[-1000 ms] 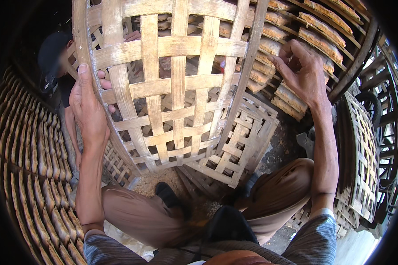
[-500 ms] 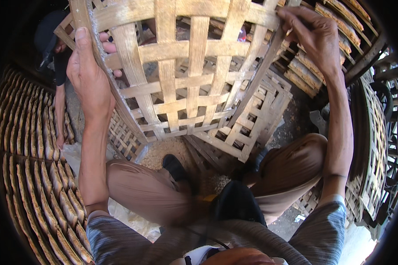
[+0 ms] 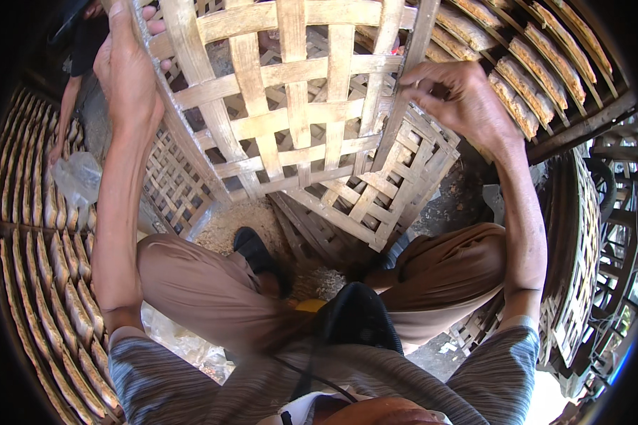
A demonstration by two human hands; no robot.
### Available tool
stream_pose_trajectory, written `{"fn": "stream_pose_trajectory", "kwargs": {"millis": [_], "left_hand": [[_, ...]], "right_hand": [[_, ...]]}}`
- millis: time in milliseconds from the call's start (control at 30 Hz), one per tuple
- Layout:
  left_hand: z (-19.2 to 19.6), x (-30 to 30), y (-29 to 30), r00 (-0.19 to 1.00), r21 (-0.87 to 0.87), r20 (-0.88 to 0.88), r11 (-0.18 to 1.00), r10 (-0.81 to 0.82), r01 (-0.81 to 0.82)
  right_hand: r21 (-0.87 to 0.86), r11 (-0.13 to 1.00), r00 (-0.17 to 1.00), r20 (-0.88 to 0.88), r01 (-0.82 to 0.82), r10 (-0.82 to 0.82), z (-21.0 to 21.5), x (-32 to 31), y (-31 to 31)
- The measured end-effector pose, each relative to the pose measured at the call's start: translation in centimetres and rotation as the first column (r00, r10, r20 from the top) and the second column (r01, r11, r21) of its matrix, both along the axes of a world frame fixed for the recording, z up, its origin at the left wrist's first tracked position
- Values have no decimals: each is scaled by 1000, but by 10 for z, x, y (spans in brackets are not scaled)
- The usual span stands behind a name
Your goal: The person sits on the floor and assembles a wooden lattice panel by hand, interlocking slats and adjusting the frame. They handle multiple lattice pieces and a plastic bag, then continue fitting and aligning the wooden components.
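Observation:
I hold up an open-weave bamboo basket (image 3: 290,113) made of wide pale strips, tilted before me. My left hand (image 3: 127,71) grips its left rim, fingers wrapped through the gaps. My right hand (image 3: 461,103) pinches the right edge strip of the weave, fingers bent. The basket's lower part rests against other woven lattice pieces (image 3: 376,198) between my knees. I sit with both legs in brown trousers (image 3: 213,283) spread apart.
Stacked finished baskets line the left (image 3: 42,234), the upper right (image 3: 546,64) and the right side (image 3: 581,241). Sawdust (image 3: 241,219) lies on the ground by a black shoe (image 3: 252,244). Another person in dark clothes (image 3: 81,49) is at the upper left, beside a plastic bag (image 3: 78,177).
The basket has turned and risen toward the camera. My left hand climbed higher along the rim, and my right hand moved down and left onto the right edge strip.

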State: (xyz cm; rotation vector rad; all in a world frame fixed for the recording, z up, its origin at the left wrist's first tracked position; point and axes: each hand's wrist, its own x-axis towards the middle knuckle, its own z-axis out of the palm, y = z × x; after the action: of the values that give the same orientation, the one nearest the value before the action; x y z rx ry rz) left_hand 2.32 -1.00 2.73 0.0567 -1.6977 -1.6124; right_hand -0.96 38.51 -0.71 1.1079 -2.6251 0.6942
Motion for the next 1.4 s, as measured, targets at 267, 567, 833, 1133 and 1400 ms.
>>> {"fn": "stream_pose_trajectory", "kwargs": {"millis": [267, 567, 833, 1133, 1400], "left_hand": [[-17, -10, 34, 982, 122, -178, 989, -66, 88], [-30, -21, 1, 997, 100, -79, 995, 9, -1], [-13, -13, 6, 997, 186, -50, 981, 63, -52], [-27, -24, -77, 989, 177, 108, 977, 104, -122], [-27, -22, -71, 990, 142, 72, 981, 122, -131]], "right_hand": [[313, 949, 995, -94, 20, 10, -62, -19, -15], [312, 949, 975, -197, -36, 102, -84, -20, -17], [313, 950, 800, -572, 8, 182, -83, -30, -23], [108, 994, 917, -396, -5, 48, -59, -29, -16], [274, 960, 998, 11, 58, -63, -42, -17, 14]]}}
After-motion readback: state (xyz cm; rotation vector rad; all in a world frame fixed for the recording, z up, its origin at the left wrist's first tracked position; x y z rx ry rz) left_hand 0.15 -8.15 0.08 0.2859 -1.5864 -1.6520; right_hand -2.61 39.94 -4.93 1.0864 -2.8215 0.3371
